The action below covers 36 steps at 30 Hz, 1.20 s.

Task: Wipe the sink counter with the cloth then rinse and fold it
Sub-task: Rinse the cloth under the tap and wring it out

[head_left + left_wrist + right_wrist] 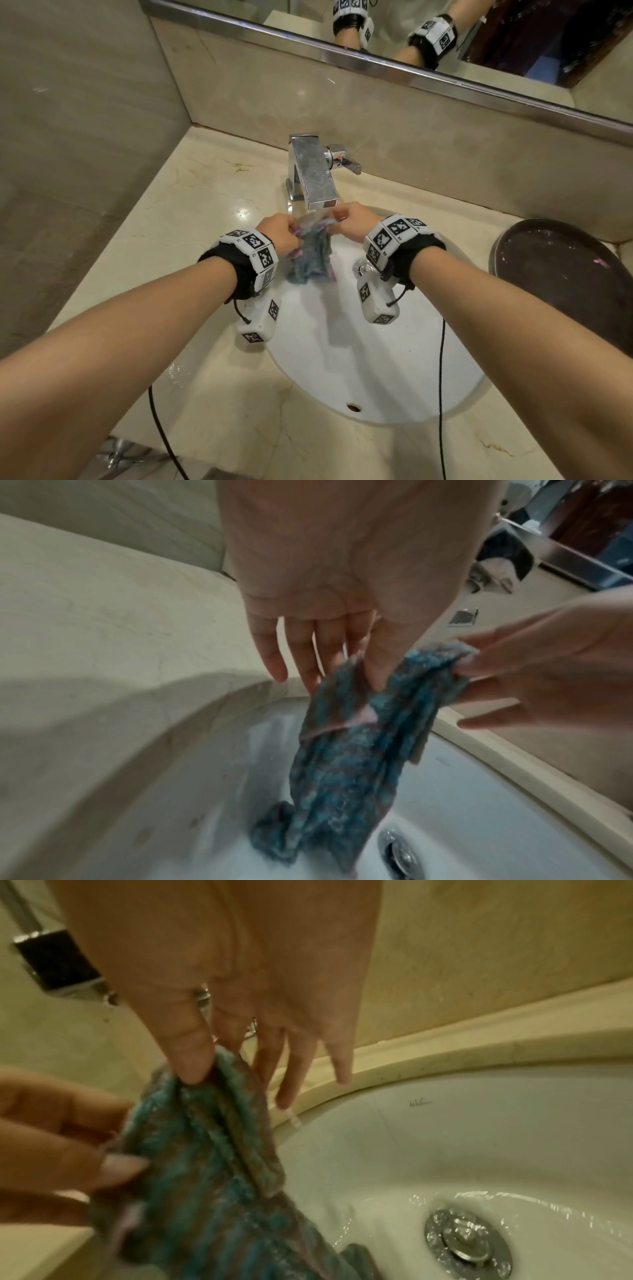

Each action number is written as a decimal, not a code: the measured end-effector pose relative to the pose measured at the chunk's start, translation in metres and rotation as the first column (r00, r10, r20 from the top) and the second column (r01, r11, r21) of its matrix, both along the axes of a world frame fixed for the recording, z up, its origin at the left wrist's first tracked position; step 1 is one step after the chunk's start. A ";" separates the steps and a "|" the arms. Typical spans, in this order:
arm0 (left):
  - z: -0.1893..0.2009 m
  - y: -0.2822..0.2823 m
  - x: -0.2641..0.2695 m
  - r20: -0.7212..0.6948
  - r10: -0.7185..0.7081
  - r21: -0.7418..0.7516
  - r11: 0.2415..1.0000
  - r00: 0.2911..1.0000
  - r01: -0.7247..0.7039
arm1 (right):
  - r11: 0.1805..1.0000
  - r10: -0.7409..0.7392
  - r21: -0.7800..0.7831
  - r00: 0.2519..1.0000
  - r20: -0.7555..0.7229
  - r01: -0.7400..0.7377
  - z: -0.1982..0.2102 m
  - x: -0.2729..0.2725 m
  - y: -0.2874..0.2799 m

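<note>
A wet blue and pink cloth hangs bunched over the white sink basin, right under the chrome faucet, whose water runs onto it. My left hand pinches the cloth's top left edge between thumb and fingers. On the other side, my right hand pinches the top right edge with thumb and forefinger, its other fingers spread. The cloth's lower end touches the basin floor beside the drain.
A beige marble counter surrounds the basin, with wet patches at the front left. On the counter at the right sits a dark round tray. A marble backsplash and a mirror stand behind the faucet. Black cables hang from my wrists.
</note>
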<state>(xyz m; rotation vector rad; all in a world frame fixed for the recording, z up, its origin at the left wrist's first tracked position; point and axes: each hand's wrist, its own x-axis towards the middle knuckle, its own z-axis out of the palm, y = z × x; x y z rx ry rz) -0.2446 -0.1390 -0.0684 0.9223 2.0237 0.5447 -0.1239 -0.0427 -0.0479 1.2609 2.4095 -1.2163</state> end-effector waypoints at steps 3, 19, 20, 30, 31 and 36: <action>0.004 -0.001 0.001 -0.105 -0.113 -0.009 0.994 0.988 0.113 | 0.991 -0.061 -0.125 0.990 -0.124 0.045 0.006 -0.001 -0.007; 0.002 0.005 -0.001 -0.143 -0.077 -0.052 0.996 0.987 0.070 | 0.996 0.056 0.063 0.987 0.148 -0.066 -0.005 -0.001 0.001; 0.001 0.004 -0.002 -0.159 -0.115 -0.093 0.990 0.980 0.101 | 0.999 0.025 0.031 0.997 0.070 -0.027 -0.005 -0.001 0.001; 0.002 0.004 0.003 -0.147 -0.281 -0.014 0.959 0.948 0.282 | 0.996 -0.043 -0.077 0.992 -0.121 0.034 0.004 -0.006 -0.008; 0.003 0.005 0.004 -0.168 -0.298 -0.038 0.954 0.940 0.296 | 0.997 -0.043 -0.072 0.992 -0.120 0.034 0.004 -0.006 -0.007; 0.001 0.008 -0.001 -0.168 -0.237 0.005 0.971 0.957 0.241 | 0.991 0.121 0.045 0.988 0.097 -0.126 -0.002 -0.005 -0.003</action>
